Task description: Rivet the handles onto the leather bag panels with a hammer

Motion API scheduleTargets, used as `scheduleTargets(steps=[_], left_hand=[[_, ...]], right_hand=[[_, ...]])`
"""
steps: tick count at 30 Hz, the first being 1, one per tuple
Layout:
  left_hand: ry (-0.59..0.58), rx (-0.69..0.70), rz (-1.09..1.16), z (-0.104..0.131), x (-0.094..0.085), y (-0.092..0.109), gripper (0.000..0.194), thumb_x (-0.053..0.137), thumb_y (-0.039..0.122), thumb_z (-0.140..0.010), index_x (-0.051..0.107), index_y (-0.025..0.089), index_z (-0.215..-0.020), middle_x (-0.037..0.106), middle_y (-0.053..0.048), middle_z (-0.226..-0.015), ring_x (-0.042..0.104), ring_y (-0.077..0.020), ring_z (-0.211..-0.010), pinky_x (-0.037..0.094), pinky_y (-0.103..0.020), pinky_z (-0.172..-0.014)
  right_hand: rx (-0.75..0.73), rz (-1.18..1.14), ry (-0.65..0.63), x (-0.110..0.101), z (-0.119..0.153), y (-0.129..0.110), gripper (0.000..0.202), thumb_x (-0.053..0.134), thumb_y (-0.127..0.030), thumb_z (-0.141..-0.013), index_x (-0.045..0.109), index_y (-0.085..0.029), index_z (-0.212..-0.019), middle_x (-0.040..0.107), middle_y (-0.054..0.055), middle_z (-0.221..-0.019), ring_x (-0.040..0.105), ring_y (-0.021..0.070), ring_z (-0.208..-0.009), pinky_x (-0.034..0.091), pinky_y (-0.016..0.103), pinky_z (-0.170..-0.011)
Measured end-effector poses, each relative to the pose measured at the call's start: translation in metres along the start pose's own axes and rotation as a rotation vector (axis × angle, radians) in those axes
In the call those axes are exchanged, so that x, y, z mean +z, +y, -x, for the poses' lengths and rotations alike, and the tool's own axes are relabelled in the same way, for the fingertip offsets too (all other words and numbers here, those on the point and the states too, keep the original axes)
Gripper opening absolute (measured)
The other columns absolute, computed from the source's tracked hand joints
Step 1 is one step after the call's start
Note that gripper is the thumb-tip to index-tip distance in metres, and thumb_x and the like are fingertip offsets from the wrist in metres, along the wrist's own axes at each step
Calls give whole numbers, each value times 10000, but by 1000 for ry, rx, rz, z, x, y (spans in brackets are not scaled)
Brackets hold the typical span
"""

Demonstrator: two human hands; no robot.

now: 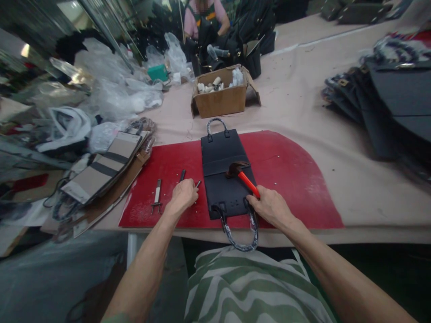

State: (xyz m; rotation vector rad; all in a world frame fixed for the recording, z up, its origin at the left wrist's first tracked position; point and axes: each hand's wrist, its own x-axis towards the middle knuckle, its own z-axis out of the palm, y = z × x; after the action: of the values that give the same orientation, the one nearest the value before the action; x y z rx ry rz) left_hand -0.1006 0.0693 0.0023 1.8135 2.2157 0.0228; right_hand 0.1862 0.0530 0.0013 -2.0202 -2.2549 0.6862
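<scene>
A black handbag panel [225,179] lies flat on a red board [286,175], with a plastic-wrapped handle at each end. My right hand [271,204] is closed around the orange handle of a claw hammer [248,183], whose dark head is over the panel. Left of the panel, my left hand [184,195] is closed on a short metal rod [198,184], its tip poking out by the fingers. Just behind that hand lies a dark stick-like tool [182,175]. Further left rests a pronged tool with a pale handle [157,197].
A cardboard box [220,102] holding small white pieces stands behind the board. Stacked bag pieces [104,166] lie at left, near clear plastic wrapping [111,85]. Dark bag panels [387,103] are piled at right. Across the table sits another person [205,20] among black bags.
</scene>
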Motion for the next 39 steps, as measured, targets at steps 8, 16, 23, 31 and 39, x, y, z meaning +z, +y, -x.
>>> scheduleTargets(steps=[8,16,23,31,39], left_hand=[[-67,-27,1365,30,11,41,435,712,376,-687,502,165,-1004,638,1,-756,697,-188,-651,555,-303,-598],[-40,95,1374,51,49,85,240,678,321,-767,572,155,-904,705,-50,-844,720,-174,-784,564,-259,-677],[18,172,1284,53,51,83,97,597,238,-819,569,163,-873,718,-49,-837,713,-164,-801,569,-276,-719],[122,287,1082,60,57,83,68,528,181,-863,585,189,-897,710,-34,-845,696,-162,-825,557,-292,-778],[263,588,713,65,63,82,157,463,136,-904,602,199,-944,683,-46,-882,658,-164,-837,516,-274,-777]], right_hand=[[-15,-14,13,1,1,2,342,435,-444,-931,611,-152,-965,693,123,-828,648,243,-761,301,303,-591],[-10,-16,36,3,1,2,324,445,-429,-920,614,-155,-949,696,124,-833,648,243,-755,309,304,-594],[-3,-13,17,2,1,2,340,445,-445,-926,616,-154,-968,700,126,-861,656,246,-790,326,299,-611],[-13,-24,24,3,2,3,327,455,-447,-921,606,-159,-950,692,120,-829,651,249,-764,307,298,-593],[-93,-312,12,-19,3,10,337,364,-366,-955,491,-195,-694,564,16,-635,516,140,-585,299,252,-550]])
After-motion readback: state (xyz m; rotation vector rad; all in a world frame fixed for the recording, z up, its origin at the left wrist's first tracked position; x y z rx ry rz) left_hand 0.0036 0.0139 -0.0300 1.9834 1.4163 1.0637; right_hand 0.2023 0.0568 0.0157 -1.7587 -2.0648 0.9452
